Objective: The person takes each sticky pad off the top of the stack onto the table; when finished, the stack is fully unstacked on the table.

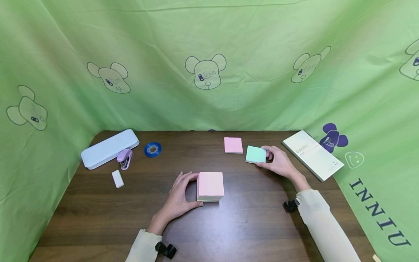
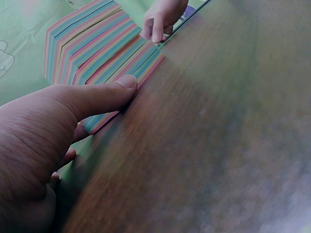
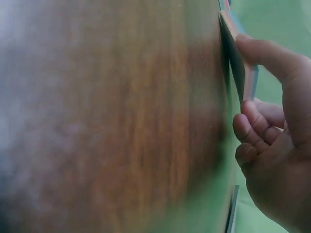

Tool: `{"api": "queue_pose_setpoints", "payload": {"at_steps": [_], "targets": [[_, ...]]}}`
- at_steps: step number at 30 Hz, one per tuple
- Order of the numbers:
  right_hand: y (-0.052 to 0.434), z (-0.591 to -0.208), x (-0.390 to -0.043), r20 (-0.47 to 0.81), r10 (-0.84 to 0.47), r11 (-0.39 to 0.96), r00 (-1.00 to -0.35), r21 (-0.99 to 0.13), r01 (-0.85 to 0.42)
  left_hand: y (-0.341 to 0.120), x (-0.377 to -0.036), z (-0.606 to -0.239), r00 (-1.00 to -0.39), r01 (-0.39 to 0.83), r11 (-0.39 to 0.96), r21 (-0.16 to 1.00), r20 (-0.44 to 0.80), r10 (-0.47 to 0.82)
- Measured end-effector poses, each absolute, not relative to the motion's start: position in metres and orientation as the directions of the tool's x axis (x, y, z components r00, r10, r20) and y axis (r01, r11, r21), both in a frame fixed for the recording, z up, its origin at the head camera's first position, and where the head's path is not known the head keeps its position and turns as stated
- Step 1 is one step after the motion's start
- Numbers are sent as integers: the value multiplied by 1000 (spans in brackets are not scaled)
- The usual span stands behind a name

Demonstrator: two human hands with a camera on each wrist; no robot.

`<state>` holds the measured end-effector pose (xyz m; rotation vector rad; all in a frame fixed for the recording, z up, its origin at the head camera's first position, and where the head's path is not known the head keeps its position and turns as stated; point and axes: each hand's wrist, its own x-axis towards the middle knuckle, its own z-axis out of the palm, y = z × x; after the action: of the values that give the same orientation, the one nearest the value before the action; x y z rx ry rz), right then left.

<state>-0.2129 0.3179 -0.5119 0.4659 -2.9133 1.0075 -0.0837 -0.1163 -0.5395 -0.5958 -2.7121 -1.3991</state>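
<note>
A thick block of pastel sticky notes (image 1: 210,186) with a pink top sheet sits mid-table. My left hand (image 1: 181,195) grips its left side, thumb at the near corner and fingers along the far left edge. In the left wrist view the thumb (image 2: 97,97) presses the striped block (image 2: 92,46). To the right, a thin mint-green pad (image 1: 256,154) lies on the table; my right hand (image 1: 278,161) pinches its right edge. In the right wrist view the right hand (image 3: 272,145) holds the pad (image 3: 239,63) with one edge raised. A thin pink pad (image 1: 233,145) lies just beyond.
A white booklet (image 1: 312,154) lies at the right edge of the wooden table (image 1: 248,222). At the back left are a pale blue case (image 1: 109,148), a lilac stapler (image 1: 125,159), a white eraser (image 1: 117,178) and a blue tape roll (image 1: 152,149). Green cloth walls surround the table.
</note>
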Motion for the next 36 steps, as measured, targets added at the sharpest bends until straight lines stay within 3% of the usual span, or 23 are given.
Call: {"api": "queue_pose_setpoints", "payload": {"at_steps": [15,26,36], "targets": [[331,-544,-256,163,-332,757,-929,-541,-365,-116,-83,-540,-931,335,526,781,187,315],[321,-539,-265,163,-393,723,-905,-553,-414,-115,-83,-540,-929,339,520,784,193,315],[310,-541,-270,62,-359,775,-931,-537,-334,-116,-83,-539,-928,340,519,784,193,318]]}}
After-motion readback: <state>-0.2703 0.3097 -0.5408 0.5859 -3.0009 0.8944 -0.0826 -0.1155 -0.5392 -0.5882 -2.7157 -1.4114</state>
